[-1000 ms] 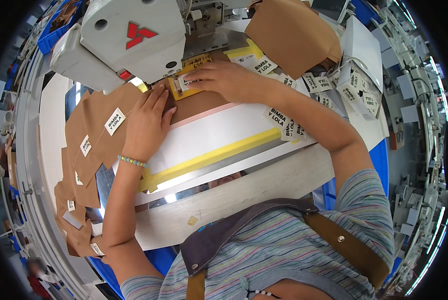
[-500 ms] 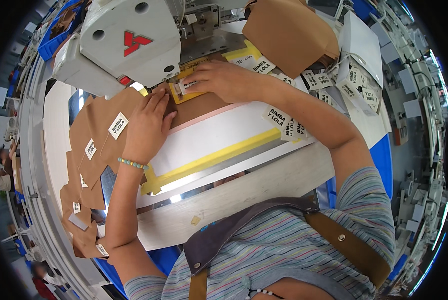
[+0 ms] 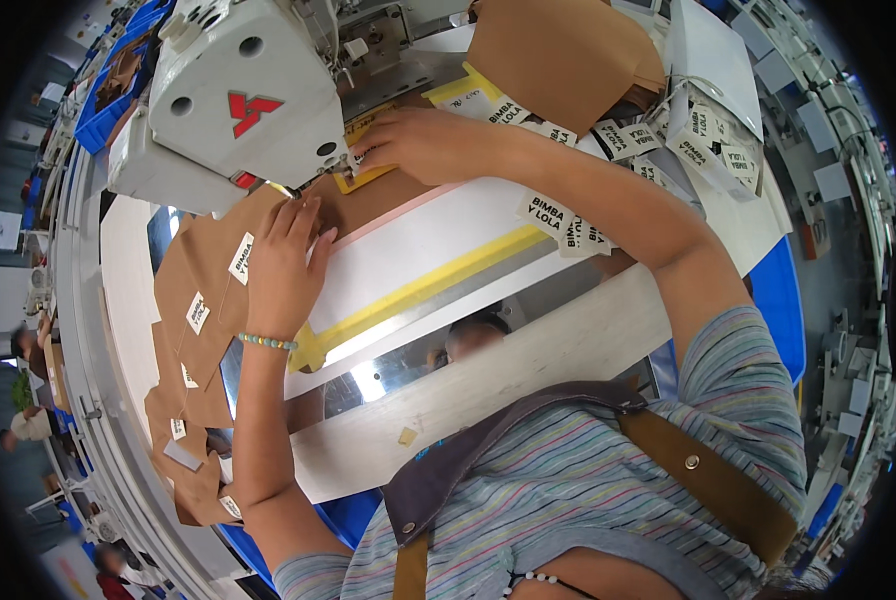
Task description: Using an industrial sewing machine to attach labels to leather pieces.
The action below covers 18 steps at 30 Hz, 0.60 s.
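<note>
My left hand [image 3: 290,265], a beaded bracelet at its wrist, lies with outstretched fingers on a brown sheet piece [image 3: 213,340], just left of the sewing machine's needle area. My right hand [image 3: 418,145] reaches across from the right. Its bent fingers press down on a yellow template [image 3: 376,180] beside the needle; the fingertips hide part of it and whatever lies under them. The white sewing machine head [image 3: 238,90] stands at the far left of both hands. Between my arms lies a white board [image 3: 428,250] edged with yellow tape.
Loose white printed labels [image 3: 558,220] lie near my right forearm. More fill a white box [image 3: 713,150] at the right. A stack of brown pieces [image 3: 563,60] sits at the back. Several brown pieces carrying labels trail down the left side. Blue bins [image 3: 118,80] stand behind the machine and below the table.
Both hands have stayed at the needle area. My right fingers have closed over the template, and the label seen in its window earlier is now covered. The whole view has shifted slightly.
</note>
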Tool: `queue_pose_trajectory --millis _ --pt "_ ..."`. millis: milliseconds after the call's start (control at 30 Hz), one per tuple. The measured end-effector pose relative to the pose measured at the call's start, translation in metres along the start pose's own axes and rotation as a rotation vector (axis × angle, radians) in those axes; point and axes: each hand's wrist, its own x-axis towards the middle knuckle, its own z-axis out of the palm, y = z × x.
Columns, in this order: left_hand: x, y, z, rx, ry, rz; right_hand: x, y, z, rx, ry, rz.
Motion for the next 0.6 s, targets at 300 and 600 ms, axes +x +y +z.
queue_pose_trajectory --millis 300,600 --pt "0.004 0.003 0.003 -0.007 -0.043 -0.064 -0.012 -0.011 -0.017 -0.034 -0.108 0.102" --pt "0.012 0.005 0.019 -0.059 0.023 -0.018 -0.093 -0.013 -0.07 0.103 0.279 0.213"
